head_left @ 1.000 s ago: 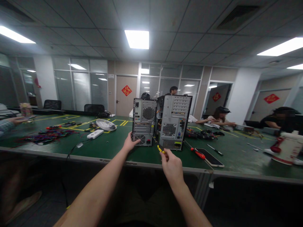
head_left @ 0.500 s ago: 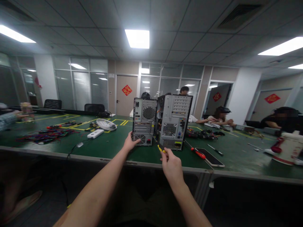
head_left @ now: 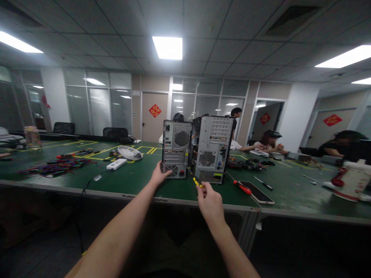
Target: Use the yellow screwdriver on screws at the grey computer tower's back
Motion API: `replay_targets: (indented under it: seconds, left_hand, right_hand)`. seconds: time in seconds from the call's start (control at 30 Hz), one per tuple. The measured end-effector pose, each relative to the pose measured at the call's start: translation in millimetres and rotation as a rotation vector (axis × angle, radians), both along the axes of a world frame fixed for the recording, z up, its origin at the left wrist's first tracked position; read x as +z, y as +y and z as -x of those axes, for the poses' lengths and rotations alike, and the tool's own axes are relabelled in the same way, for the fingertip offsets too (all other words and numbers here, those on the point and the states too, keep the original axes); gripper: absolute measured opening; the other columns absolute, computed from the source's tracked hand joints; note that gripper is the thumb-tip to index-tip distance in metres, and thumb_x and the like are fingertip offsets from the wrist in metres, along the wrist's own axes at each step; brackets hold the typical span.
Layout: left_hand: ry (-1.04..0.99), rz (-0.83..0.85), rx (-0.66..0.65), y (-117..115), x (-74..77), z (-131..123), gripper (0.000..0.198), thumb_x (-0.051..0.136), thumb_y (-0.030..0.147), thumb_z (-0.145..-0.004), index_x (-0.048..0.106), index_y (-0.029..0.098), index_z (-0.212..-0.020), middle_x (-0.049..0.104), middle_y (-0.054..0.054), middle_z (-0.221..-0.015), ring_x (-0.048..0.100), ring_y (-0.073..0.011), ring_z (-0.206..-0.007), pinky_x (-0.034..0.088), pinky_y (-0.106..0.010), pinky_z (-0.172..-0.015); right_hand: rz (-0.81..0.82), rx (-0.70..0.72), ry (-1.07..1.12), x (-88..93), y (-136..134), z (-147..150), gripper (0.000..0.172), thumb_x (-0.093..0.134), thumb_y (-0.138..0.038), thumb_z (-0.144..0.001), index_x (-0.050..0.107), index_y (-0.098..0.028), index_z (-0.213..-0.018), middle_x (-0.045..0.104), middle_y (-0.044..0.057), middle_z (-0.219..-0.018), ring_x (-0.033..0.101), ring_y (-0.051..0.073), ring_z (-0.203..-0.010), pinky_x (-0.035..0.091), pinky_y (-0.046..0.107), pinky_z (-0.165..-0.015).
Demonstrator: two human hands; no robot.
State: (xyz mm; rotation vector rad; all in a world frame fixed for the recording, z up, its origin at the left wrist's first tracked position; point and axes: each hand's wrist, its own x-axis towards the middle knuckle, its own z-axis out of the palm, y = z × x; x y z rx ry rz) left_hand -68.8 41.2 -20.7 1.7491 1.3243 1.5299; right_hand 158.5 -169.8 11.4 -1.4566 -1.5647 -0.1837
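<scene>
Two computer towers stand upright side by side on the green table, their rear panels facing me. At the lower left corner of the smaller computer tower [head_left: 175, 150], my left hand [head_left: 159, 174] is closed round the edge, thumb across the rear by the fan grille. My right hand [head_left: 209, 197] pinches the handle of a yellow-and-black screwdriver [head_left: 197, 182]. Its shaft points up and left to the lower right edge of the smaller tower; whether the tip touches a screw is too small to tell. The larger computer tower [head_left: 213, 150] is just right of it, its left side showing inner parts.
Right of the towers lie a red-handled screwdriver [head_left: 242, 187], a phone [head_left: 257, 193] and another screwdriver [head_left: 263, 183]. A white jug [head_left: 350, 181] stands far right. Leftward are a white power strip [head_left: 116, 164], a round white grille [head_left: 130, 152] and tangled wires [head_left: 53, 166]. People sit across the table.
Both my hands and the screwdriver stay almost where they were. A person behind the larger tower has moved right, and another person's sleeved arm at the far left has mostly left view.
</scene>
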Motion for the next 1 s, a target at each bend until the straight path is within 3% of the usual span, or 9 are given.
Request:
replay_targets:
  seconds: [0.1,0.23,0.33,0.43,0.63,0.87,1.0]
  left_hand:
    - [0.003,0.0,0.0,2.5,-1.6,0.4,0.092,0.089,0.04,-0.071,0.042,0.018,-0.147,0.062,-0.018,-0.14,0.062,-0.0291,-0.126,0.046,-0.04,-0.107]
    - [0.003,-0.012,0.0,4.9,-2.8,0.0,0.091,0.09,0.038,-0.071,0.043,0.018,-0.146,0.063,-0.018,-0.138,0.063,-0.0282,-0.125,0.046,-0.039,-0.107]
    - [-0.001,-0.014,0.002,4.5,-2.5,-0.4,0.09,0.09,0.037,-0.07,0.044,0.018,-0.145,0.063,-0.018,-0.138,0.063,-0.0279,-0.126,0.045,-0.039,-0.107]
    - [0.003,-0.003,0.008,2.3,-1.0,-0.6,0.09,0.09,0.036,-0.07,0.043,0.018,-0.145,0.063,-0.018,-0.138,0.063,-0.0278,-0.126,0.045,-0.039,-0.107]
    - [0.003,0.006,0.004,-0.9,0.8,-0.6,0.087,0.088,0.036,-0.072,0.043,0.018,-0.145,0.063,-0.017,-0.138,0.063,-0.0276,-0.125,0.046,-0.038,-0.106]
    - [-0.005,0.017,-0.002,-1.2,0.8,-0.4,0.09,0.089,0.038,-0.071,0.043,0.018,-0.145,0.063,-0.018,-0.138,0.062,-0.0285,-0.126,0.045,-0.039,-0.107]
    - [-0.016,0.02,-0.002,-3.4,2.3,-0.3,0.091,0.09,0.038,-0.07,0.043,0.019,-0.145,0.063,-0.017,-0.138,0.063,-0.0288,-0.125,0.046,-0.04,-0.107]
  right_hand:
    - [0.001,0.013,0.003,-1.1,1.0,0.2,0.024,0.051,-0.03,-0.1,0.07,-0.018,-0.109,0.078,0.007,-0.084,0.075,0.021,-0.072,0.054,0.027,-0.065]
    - [-0.132,0.027,-0.076,-1.0,0.9,-0.3,0.029,0.05,-0.023,-0.098,0.071,-0.018,-0.116,0.078,0.011,-0.107,0.075,0.024,-0.093,0.057,0.033,-0.084]
    - [-0.164,0.043,-0.099,-0.4,0.5,-0.8,0.032,0.048,-0.021,-0.097,0.072,-0.016,-0.119,0.076,0.013,-0.114,0.074,0.025,-0.098,0.057,0.036,-0.089]
    - [-0.123,0.051,-0.055,-0.4,0.9,-0.7,0.034,0.047,-0.022,-0.099,0.07,-0.014,-0.122,0.076,0.014,-0.113,0.075,0.024,-0.095,0.058,0.035,-0.087]
    - [-0.003,0.021,0.012,-2.6,2.6,-0.2,0.026,0.051,-0.029,-0.1,0.07,-0.018,-0.114,0.079,0.009,-0.091,0.077,0.022,-0.078,0.057,0.028,-0.073]
    - [-0.122,0.074,-0.069,2.5,-1.6,0.7,0.033,0.048,-0.021,-0.097,0.072,-0.016,-0.118,0.076,0.014,-0.116,0.074,0.024,-0.102,0.057,0.036,-0.093]
    - [-0.068,0.057,-0.037,1.6,-1.0,1.4,0.029,0.05,-0.024,-0.098,0.071,-0.017,-0.116,0.078,0.012,-0.104,0.076,0.024,-0.092,0.058,0.034,-0.084]
